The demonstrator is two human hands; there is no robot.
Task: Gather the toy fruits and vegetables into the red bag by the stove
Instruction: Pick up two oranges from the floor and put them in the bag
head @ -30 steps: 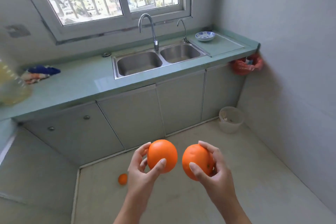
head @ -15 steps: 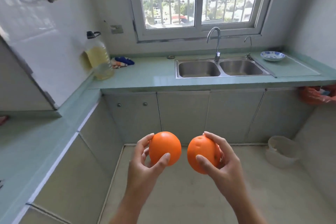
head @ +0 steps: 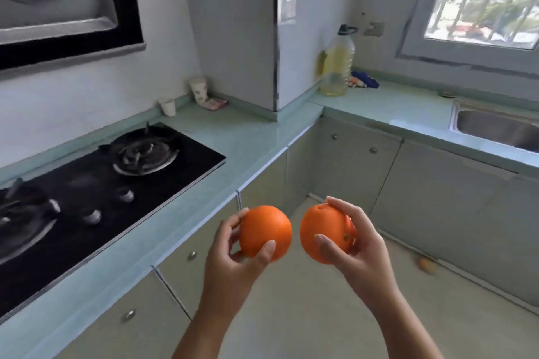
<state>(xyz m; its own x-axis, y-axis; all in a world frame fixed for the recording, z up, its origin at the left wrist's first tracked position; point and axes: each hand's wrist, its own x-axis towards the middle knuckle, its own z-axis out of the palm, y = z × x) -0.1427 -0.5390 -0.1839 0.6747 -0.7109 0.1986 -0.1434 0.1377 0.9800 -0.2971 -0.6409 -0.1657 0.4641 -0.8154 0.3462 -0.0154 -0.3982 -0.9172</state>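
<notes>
Orange and smooth, two toy fruits sit side by side in the air, one per hand, above the floor and just off the counter [head: 239, 148] edge. The left hand [head: 233, 256] curls round the left orange [head: 265, 232]: thumb pressed on its lower near side, fingers wrapped behind its far left flank, palm cupped under it. The right hand [head: 361, 248] grips the right orange [head: 323, 237] the same way, thumb across its near lower face, fingertips hooked over its top and right side. A narrow gap parts the two fruits; they do not touch.

Both are round, so no long axis shows. The right orange bears a small dimple at its top, just under the fingertips, and a dark speck low on its right side near the thumb. The left orange shows plain skin, so its heading cannot be told.

A third, smaller orange thing [head: 427, 264] lies blurred on the floor, well to the right of the right hand, close to the cabinet base; its kind is unclear.

Left of the left hand, the stove [head: 96, 183] is set into the counter, with two burners and three knobs. Beyond the fingers stand two cups [head: 198, 90], one large and one small, and one oil bottle [head: 337, 67]. A sink [head: 495, 128] shows at far right.
</notes>
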